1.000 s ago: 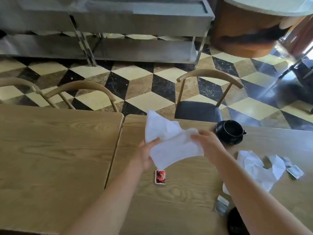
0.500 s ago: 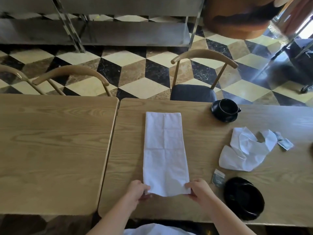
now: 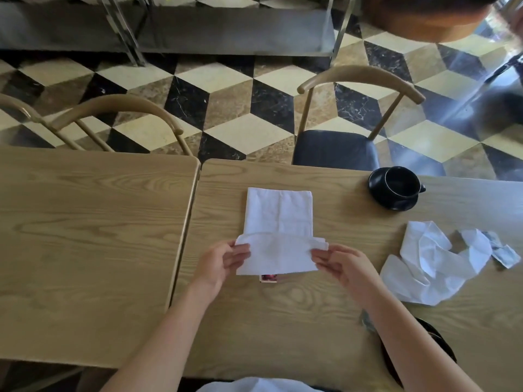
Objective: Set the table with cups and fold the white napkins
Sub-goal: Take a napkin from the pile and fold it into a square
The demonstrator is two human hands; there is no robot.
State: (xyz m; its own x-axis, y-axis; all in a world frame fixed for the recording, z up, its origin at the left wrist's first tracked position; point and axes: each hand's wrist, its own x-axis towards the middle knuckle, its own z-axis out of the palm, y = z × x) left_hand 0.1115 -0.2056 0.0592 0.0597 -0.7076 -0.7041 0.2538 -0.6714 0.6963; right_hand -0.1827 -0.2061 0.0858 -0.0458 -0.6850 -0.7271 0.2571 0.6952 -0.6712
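A white napkin [image 3: 278,216] lies on the right-hand wooden table [image 3: 283,321], its near end lifted and folded up toward the far end. My left hand [image 3: 223,261] pinches the near left corner and my right hand [image 3: 339,264] pinches the near right corner. A second white napkin [image 3: 433,264] lies crumpled to the right. A black cup on its saucer [image 3: 396,188] stands at the table's far right edge. Another black saucer [image 3: 435,349] sits near the front edge, mostly hidden by my right forearm.
A small red card [image 3: 268,278] peeks out under the folded napkin. Small grey packets [image 3: 503,251] lie at the far right. A second wooden table [image 3: 85,236] adjoins on the left. Chairs [image 3: 353,114] stand behind both tables on a checkered floor.
The napkin was held up in the air, then spread flat lengthwise. Now both hands have lifted its near end and carried it up toward the middle, uncovering the red card.
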